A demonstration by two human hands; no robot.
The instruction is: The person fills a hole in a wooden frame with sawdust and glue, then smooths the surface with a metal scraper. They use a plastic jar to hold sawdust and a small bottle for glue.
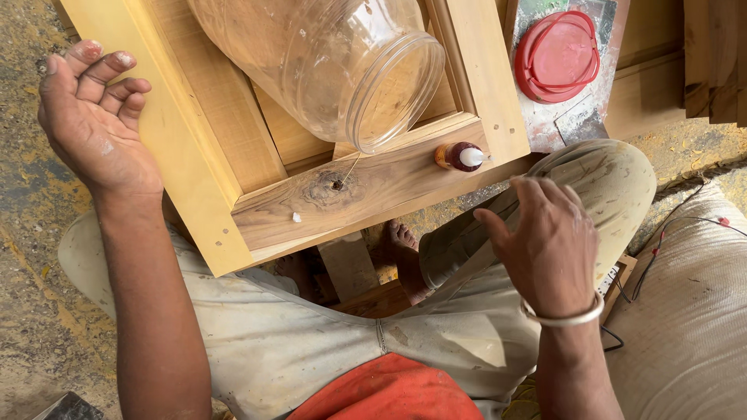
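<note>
Wooden frame panel (233,148), pale yellowish with a darker grained rail across its near end, is lying across my lap and filling the upper middle of the view. I am seeing a dark knot hole (337,185) in that rail, with a thin sliver sticking out of it. Just to its right, a small brown glue bottle (459,156) with a white nozzle is lying on its side on the rail. A large clear plastic jar (342,62), ribbed and dusty, is resting tilted on the panel, its open mouth facing the knot.

My left hand (93,117) is hovering beside the panel's left edge, palm up, fingers loosely curled and holding nothing. My right hand (545,241), wearing a silver bangle (564,315) at the wrist, is hanging open below the bottle, touching nothing.

Further out, a round red lid (558,56) is sitting on a paint-smeared board at the upper right. A woven white sack (692,311) with wires over it is lying at my right. Sawdust-strewn concrete floor (31,311) is showing at the left.
</note>
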